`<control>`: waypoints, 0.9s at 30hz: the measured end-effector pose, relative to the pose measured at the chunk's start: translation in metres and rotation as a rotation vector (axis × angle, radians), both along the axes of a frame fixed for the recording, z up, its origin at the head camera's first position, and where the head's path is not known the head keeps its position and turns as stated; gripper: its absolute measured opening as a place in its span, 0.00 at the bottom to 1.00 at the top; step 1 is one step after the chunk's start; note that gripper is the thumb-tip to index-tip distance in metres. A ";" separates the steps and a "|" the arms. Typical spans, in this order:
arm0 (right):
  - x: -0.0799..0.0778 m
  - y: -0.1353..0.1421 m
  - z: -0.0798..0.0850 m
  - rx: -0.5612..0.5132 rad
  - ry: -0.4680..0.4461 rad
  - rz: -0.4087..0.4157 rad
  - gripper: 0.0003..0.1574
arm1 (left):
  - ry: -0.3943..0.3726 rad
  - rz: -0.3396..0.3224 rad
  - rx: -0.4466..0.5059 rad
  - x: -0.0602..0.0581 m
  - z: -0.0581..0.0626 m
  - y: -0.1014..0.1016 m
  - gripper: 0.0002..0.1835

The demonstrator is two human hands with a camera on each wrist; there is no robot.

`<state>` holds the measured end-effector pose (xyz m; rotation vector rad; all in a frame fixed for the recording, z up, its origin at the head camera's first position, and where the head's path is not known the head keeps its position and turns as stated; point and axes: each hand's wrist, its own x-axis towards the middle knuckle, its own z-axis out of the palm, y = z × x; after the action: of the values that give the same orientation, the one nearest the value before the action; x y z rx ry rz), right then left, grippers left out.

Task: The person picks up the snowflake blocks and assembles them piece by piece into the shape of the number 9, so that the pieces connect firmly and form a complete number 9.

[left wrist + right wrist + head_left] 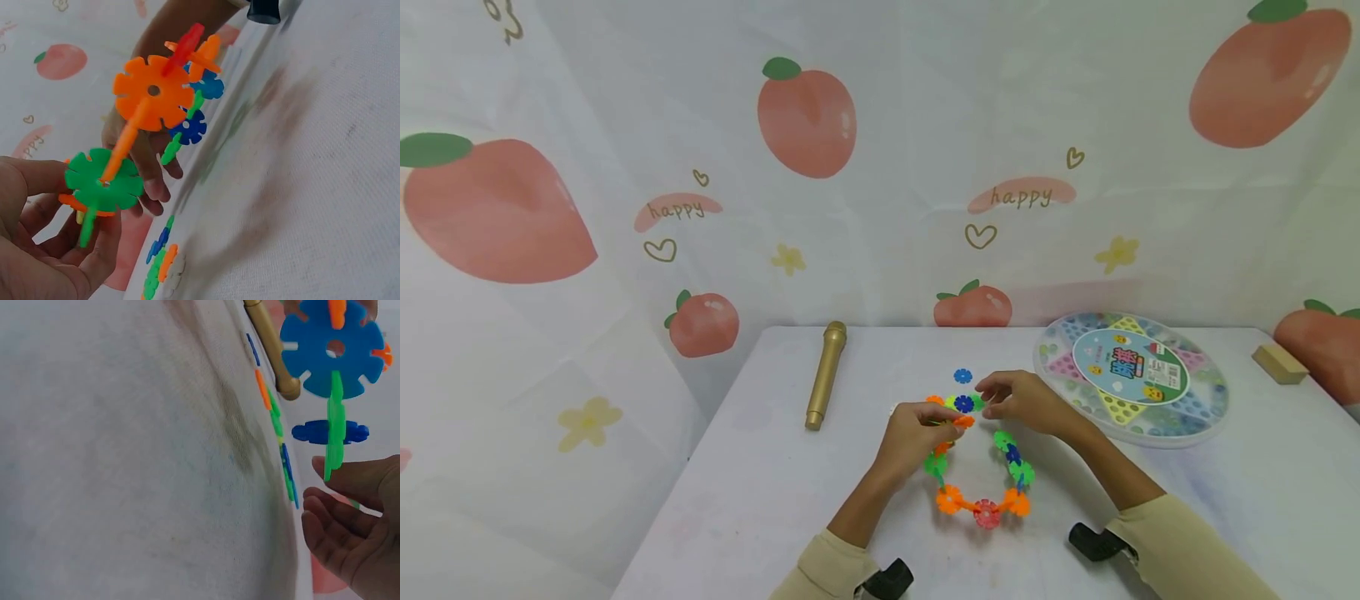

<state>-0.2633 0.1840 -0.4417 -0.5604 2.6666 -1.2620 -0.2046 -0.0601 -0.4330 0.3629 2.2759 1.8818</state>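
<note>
A curved chain of interlocked plastic snowflake discs (987, 513) in orange, red, green and blue has a gap at its far side. My left hand (912, 437) pinches one end of it. In the left wrist view a green disc (103, 180) and an orange disc (153, 94) stand by those fingers. My right hand (1026, 402) hovers beyond the chain's other end, thumb and fingers apart. In the right wrist view, the chain's green end disc (335, 428) overlaps the thumb tip, with a blue disc (331, 350) above.
Loose discs lie behind the chain, among them a blue one (962, 376) and a dark blue one (963, 404). A gold cylinder (826, 375) lies at the left. At the right are a round board-game package (1131, 375) and a small wooden block (1280, 364). A printed cloth (880, 208) hangs behind.
</note>
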 end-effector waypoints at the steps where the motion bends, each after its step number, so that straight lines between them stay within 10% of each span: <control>1: -0.002 -0.001 -0.001 0.005 -0.002 0.001 0.19 | 0.003 0.002 0.001 0.000 0.000 0.000 0.08; 27: -0.019 -0.017 -0.010 0.159 -0.015 -0.006 0.14 | -0.033 0.015 0.013 -0.002 -0.002 0.001 0.09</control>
<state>-0.2828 0.1674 -0.4521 -0.5193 2.7260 -1.0389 -0.2070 -0.0596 -0.4354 0.3151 2.2530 1.8961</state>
